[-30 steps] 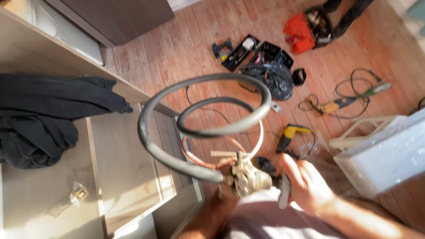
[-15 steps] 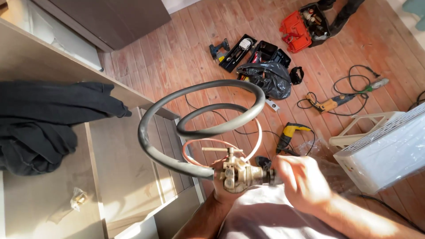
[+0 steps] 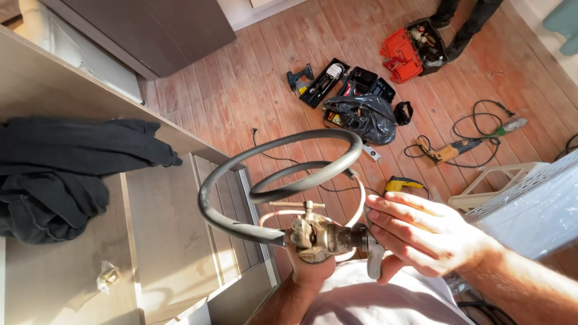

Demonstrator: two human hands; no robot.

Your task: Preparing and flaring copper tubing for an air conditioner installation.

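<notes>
My left hand (image 3: 310,271) grips a worn brass tool (image 3: 319,236) from below; it looks like a pipe-flaring clamp, with a small screw handle on top. A thin copper tube (image 3: 360,198) runs out of it, sheathed in black foam insulation (image 3: 253,174) that coils in two wide loops above the tool. My right hand (image 3: 421,235) is at the tool's right end, fingers curled around its grey lever handle (image 3: 374,265).
A dark jacket (image 3: 66,174) lies on the beige cabinet top (image 3: 162,241) at left, with a small crumpled plastic bag (image 3: 108,277). Tool cases (image 3: 415,51), a black bag (image 3: 358,117), power tools (image 3: 448,150) and cables litter the wooden floor. A person's legs (image 3: 463,18) stand at top right.
The view has steadied and shifted slightly. My right hand has slid left along the tool and closed its fingers over the handle end; the coil holds its place.
</notes>
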